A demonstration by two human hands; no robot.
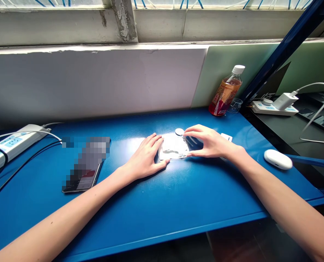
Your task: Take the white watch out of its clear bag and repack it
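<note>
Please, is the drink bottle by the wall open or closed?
Closed, it appears: a white cap sits on top of the drink bottle.

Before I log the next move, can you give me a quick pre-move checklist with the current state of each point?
1. Left hand at the left side of the white item: ok, thumb and fingers spread.
2. Right hand gripping the item: cannot tell; thumb and fingertips are at its right side, but contact is unclear.
3. Item's surface readable: not ok, glare washes it out.
4. Disc separate from the item: cannot tell; it shows at the item's far edge.
5. Phone apart from both hands: ok, it lies left of the left hand.
6. Bottle capped: ok, white cap on.
</note>
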